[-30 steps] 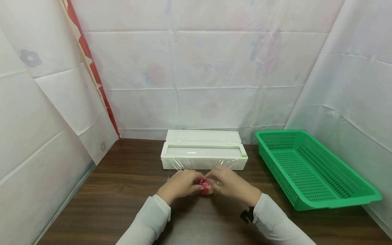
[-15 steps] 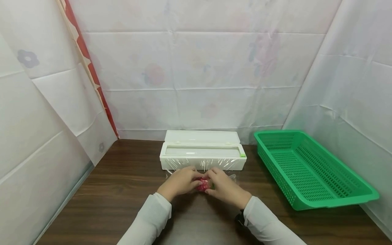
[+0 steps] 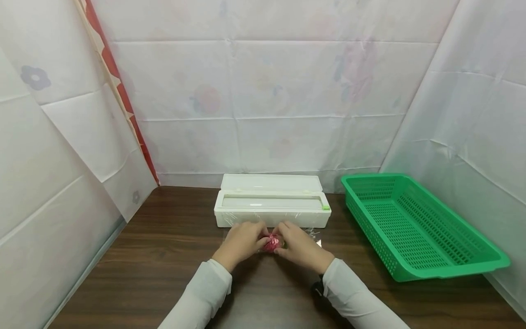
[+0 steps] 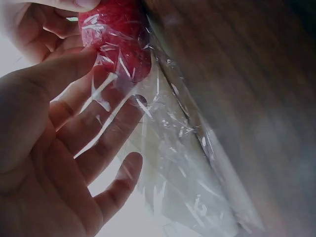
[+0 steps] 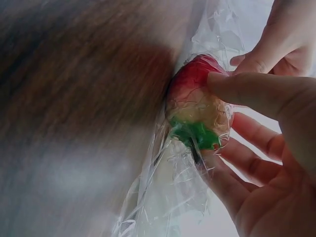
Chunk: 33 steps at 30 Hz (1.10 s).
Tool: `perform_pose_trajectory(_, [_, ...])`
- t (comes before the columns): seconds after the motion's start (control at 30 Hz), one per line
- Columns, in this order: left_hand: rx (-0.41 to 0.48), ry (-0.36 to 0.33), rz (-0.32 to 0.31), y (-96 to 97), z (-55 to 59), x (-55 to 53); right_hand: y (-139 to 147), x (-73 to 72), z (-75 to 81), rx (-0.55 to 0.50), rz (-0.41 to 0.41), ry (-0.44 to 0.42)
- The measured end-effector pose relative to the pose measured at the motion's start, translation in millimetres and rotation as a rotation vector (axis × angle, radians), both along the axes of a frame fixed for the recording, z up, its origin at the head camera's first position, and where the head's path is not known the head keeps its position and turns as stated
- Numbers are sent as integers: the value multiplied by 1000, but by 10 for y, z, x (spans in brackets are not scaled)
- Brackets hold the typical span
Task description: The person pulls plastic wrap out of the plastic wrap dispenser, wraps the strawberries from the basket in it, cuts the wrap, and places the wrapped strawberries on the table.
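A red fruit, strawberry-shaped with a pale shoulder, green leafy top and dark stem, lies on its side between both hands. Clear cling film is wrapped tightly about it and spreads loose and crumpled past both ends. My left hand holds the red tip end, thumb in front and fingers behind the film. At the leafy end my right hand grips the fruit, its thumb on the near side and fingers behind. Just beyond the hands stands a white cling film dispenser with its lid raised.
A green plastic basket with slotted walls stands on the right of the dark wooden table. White patterned sheets enclose the back and both sides. A green slider sits at the dispenser's right end.
My right hand has moved left and closed in on the fruit's leafy end. Both hands and the fruit have shifted slightly toward the dispenser, and the film between looks less stretched.
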<state>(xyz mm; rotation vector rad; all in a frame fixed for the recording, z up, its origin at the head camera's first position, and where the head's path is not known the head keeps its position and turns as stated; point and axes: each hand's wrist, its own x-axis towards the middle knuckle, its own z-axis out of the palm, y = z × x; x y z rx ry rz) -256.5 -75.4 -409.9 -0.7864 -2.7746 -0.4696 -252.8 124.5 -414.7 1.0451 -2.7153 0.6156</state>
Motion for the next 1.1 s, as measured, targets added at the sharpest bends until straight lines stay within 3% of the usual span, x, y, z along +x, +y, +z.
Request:
perform_pose_trajectory(0.47, [-51,-1,14,-9,-20,-20,35,-126,-66,-49,-16,-22])
perform_pose_trajectory(0.77, [-38,-3,18,-34,-54,-18,63,-159,-68,-85,12,-92])
perform_pose_trajectory(1.1, [-24,-36,10,-57,-67,-43,76,-180,-76,-91,24,-106])
